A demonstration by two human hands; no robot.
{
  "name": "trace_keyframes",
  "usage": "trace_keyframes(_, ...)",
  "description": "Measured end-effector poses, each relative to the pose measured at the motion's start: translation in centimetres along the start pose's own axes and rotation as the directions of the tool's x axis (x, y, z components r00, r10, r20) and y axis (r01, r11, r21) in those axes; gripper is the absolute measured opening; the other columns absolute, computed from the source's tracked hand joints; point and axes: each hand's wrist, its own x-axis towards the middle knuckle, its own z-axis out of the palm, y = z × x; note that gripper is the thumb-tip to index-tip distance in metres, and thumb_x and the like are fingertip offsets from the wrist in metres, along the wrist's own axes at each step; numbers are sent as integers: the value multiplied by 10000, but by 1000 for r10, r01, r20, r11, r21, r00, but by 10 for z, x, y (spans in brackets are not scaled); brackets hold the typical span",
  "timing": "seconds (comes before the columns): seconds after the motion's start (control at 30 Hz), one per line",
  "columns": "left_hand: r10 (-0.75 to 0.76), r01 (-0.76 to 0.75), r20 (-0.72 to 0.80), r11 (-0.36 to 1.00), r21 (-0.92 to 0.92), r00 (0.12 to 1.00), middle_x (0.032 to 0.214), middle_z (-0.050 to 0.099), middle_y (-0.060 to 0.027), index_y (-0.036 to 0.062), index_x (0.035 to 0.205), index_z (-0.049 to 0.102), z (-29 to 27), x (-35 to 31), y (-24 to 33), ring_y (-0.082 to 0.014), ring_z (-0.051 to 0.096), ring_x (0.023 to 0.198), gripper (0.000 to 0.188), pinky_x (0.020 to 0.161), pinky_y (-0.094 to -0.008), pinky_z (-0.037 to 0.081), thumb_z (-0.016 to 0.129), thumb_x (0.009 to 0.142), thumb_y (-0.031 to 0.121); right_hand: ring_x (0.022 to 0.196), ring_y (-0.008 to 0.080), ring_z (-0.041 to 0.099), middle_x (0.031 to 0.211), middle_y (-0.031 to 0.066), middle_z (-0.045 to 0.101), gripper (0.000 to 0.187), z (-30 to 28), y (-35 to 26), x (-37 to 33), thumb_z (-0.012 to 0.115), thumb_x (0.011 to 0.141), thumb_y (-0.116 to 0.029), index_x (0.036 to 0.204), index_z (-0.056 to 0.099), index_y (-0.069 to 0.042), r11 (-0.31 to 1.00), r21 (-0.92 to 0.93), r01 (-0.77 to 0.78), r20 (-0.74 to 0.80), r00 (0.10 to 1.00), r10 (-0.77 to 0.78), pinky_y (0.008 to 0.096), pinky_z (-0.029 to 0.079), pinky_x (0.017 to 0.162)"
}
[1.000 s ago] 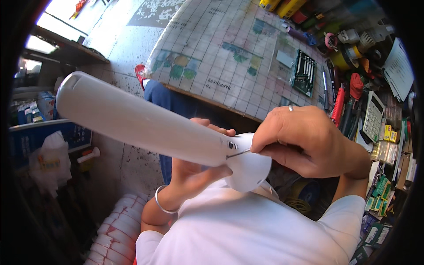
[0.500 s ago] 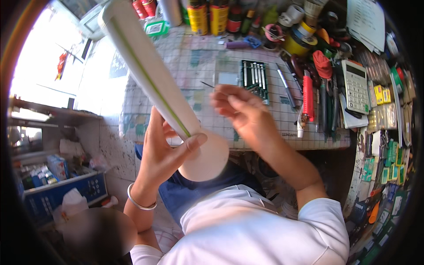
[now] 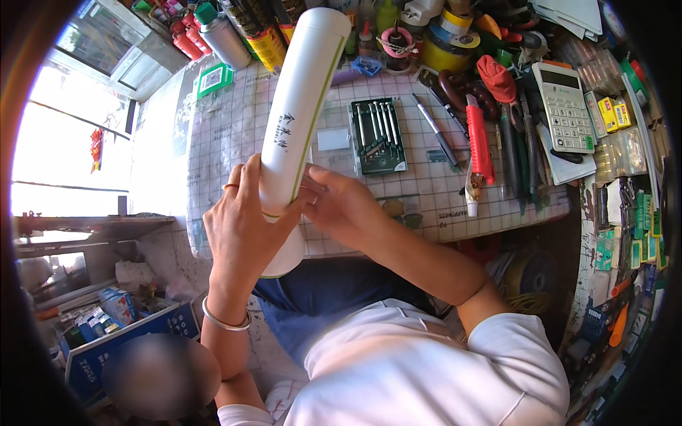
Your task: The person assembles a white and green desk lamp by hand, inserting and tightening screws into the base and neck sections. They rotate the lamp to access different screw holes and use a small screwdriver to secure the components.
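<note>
My left hand (image 3: pixel 245 213) is wrapped round a long white device (image 3: pixel 302 106) with rounded ends, a thin green line down its side and dark print on its face; it may be a folding desk lamp. It stands tilted, its top leaning away to the right. A rounded white base (image 3: pixel 285 257) shows below the grip. Close against the device's lower right side is my right hand (image 3: pixel 334 202), its fingers curled in and partly hidden. What they hold, if anything, cannot be seen. Beyond the hands, a dark green case of small screwdrivers (image 3: pixel 378 135) lies on the table.
The gridded table mat (image 3: pixel 227 128) lies beneath. To the right are pens (image 3: pixel 435 129), a red utility knife (image 3: pixel 479 145), pliers and a calculator (image 3: pixel 563 108). Cans and bottles line the back, with a green code card (image 3: pixel 213 79) at the left. A blue box (image 3: pixel 128 348) stands lower left.
The white device has swung from leaning left to leaning right, turning its printed face into view. My right hand has moved left and down to it; the thin dark rod at its fingers no longer shows.
</note>
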Motion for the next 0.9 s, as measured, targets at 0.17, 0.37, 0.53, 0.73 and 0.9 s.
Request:
trace_keyframes(0.17,-16,-3,-91,977,-211,996,991,583,-123,19,1189,487,4,-4,-11,-266,623,860,617,729,-374,509,745,667,222,966,121,585,1083,76,628,301,12,-3,-8,570,853,-92,1134,593,14,849,-522,83,-34,992,-118,278,469,844)
trace_keyframes(0.37,-64,6,-110,889,-458,992,1004,579,-103,7,1201,478,18,-19,-41,-218,601,895,623,798,-348,489,767,657,103,903,121,602,995,76,652,265,29,1,-8,591,830,-35,1088,631,12,670,-733,115,18,989,-150,259,490,791)
trace_keyframes(0.53,-110,49,-81,838,-543,991,1011,579,-98,13,1200,475,18,-22,-47,-209,595,936,600,821,-351,479,766,691,140,814,123,635,953,85,668,223,28,13,-6,625,808,-2,1029,650,11,378,-885,272,132,924,-358,247,510,739)
trace_keyframes(0.73,-118,57,-67,811,-583,991,1009,568,-92,18,1192,478,17,-23,-43,-205,588,939,633,822,-355,475,791,689,239,738,152,655,847,94,657,162,28,8,-10,664,772,7,933,667,-13,76,-918,389,319,838,-443,255,518,681)
trace_keyframes(0.9,-71,3,-114,861,-509,991,1010,551,-79,17,1192,486,20,-23,-42,-205,576,925,696,807,-354,478,811,650,308,676,145,646,806,81,643,144,25,5,-7,674,731,22,867,643,-14,19,-899,437,380,802,-462,249,510,642)
